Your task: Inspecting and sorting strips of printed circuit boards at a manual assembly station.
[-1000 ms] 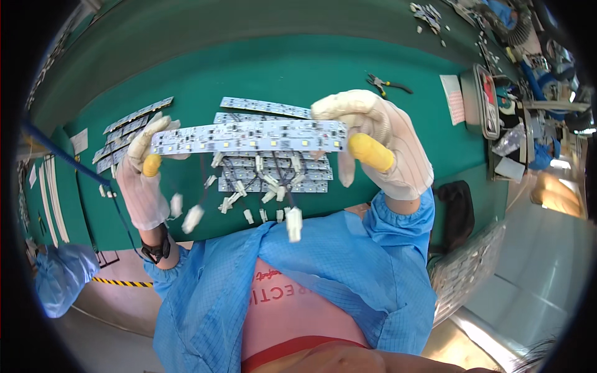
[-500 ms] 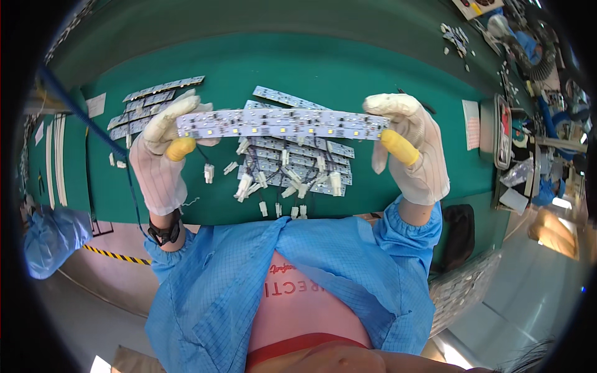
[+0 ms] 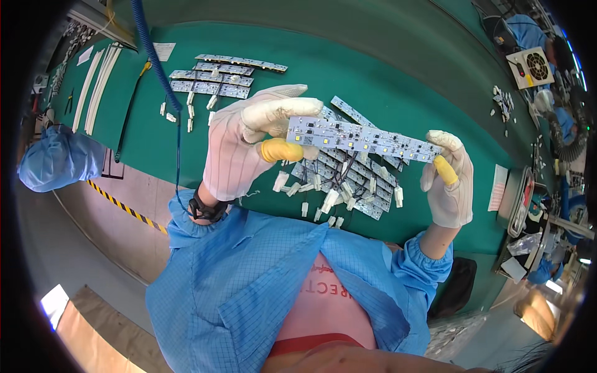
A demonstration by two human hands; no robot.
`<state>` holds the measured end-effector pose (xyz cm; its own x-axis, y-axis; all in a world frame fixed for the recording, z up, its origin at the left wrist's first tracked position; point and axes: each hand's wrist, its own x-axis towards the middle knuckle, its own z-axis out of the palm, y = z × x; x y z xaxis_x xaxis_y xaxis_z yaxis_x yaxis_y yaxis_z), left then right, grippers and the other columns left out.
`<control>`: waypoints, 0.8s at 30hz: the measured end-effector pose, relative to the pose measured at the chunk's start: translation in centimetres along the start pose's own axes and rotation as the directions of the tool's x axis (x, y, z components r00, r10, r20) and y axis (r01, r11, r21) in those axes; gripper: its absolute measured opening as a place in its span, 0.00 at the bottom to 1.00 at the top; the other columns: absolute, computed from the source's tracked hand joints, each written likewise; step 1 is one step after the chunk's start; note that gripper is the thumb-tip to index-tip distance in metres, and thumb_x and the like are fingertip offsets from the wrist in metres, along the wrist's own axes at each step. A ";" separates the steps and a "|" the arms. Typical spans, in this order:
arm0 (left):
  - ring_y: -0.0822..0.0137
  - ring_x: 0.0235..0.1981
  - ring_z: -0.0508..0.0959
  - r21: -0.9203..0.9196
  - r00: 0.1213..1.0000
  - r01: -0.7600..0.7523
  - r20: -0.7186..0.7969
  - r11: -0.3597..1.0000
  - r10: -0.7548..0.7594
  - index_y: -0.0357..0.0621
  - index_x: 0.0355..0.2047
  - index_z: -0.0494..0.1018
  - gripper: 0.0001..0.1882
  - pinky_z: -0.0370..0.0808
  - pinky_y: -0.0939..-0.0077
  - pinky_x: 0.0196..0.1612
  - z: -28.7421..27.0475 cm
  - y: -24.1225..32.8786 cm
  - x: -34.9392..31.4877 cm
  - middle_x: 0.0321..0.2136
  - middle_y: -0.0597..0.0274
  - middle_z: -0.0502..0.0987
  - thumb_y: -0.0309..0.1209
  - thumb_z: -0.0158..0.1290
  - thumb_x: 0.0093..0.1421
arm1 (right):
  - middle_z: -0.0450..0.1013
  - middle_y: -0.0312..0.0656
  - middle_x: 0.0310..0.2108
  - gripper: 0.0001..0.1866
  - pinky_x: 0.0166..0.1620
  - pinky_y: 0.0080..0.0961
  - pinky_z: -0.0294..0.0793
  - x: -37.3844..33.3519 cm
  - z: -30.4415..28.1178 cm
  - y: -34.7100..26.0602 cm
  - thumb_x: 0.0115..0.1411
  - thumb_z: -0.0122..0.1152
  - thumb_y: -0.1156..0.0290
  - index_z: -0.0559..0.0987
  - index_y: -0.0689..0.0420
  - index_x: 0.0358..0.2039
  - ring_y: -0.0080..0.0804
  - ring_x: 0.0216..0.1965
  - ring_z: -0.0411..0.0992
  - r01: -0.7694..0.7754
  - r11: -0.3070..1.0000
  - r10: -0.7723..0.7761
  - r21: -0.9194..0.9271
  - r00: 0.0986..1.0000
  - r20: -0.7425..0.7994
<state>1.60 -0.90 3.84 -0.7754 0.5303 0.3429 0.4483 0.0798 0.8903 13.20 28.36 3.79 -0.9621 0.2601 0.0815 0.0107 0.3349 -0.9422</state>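
Observation:
Between my hands I hold a long white LED circuit board (image 3: 367, 140) above the bench, its small parts and yellow LEDs showing. My left hand (image 3: 258, 133), in a striped white glove with a yellow thumb cover, pinches the board's left end. The right end is gripped by my right hand (image 3: 451, 174), gloved the same way. Beneath the board lies a loose pile of similar LED boards (image 3: 367, 196), with dark wires and white connectors (image 3: 330, 200) toward me. Farther left, several more LED boards (image 3: 211, 84) lie in rows with their connectors.
The bench has a green mat (image 3: 273, 50). A blue coiled cord (image 3: 152, 59) hangs across its left side. White strips (image 3: 102, 90) lie at the far left. At the right are a pink-and-white sheet (image 3: 498, 188), a metal tray (image 3: 516, 208) and a black cloth (image 3: 456, 286).
The board has swung with its right end lower and nearer me, still held at both ends. My view has turned, so the bench and piles appear shifted and tilted.

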 end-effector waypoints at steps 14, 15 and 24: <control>0.69 0.35 0.80 -0.350 0.974 0.174 -0.080 0.921 -0.214 0.35 0.54 0.68 0.22 0.73 0.81 0.44 0.6 -2.0 0.7 0.37 0.56 0.79 0.26 0.54 0.60 | 0.67 0.34 0.17 0.31 0.21 0.13 0.58 -0.6 0.8 -1.5 0.57 0.60 0.48 0.70 0.65 0.47 0.16 0.15 0.62 -0.012 0.992 0.013 0.129 1.000 -0.009; 0.68 0.35 0.81 -0.388 0.985 0.142 -0.033 0.910 -0.168 0.34 0.54 0.68 0.23 0.74 0.80 0.44 0.5 -2.1 0.5 0.38 0.56 0.79 0.27 0.56 0.59 | 0.67 0.33 0.17 0.38 0.21 0.13 0.59 -0.3 0.8 -1.5 0.54 0.61 0.41 0.70 0.65 0.48 0.16 0.15 0.61 -0.069 0.993 0.071 0.093 0.997 -0.019; 0.74 0.33 0.80 -0.370 0.935 0.296 -0.076 0.881 -0.346 0.37 0.54 0.68 0.19 0.64 0.91 0.12 1.1 -0.5 1.0 0.37 0.58 0.79 0.25 0.50 0.63 | 0.67 0.33 0.17 0.41 0.22 0.13 0.60 -0.7 0.6 -1.9 0.51 0.61 0.38 0.70 0.64 0.49 0.16 0.16 0.62 -0.111 0.988 0.111 0.106 0.994 0.009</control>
<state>1.05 0.52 3.38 -0.9140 0.4041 0.0350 0.0007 -0.0847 0.9964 13.74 27.04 5.32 -0.9575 0.2872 -0.0267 0.0889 0.2060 -0.9745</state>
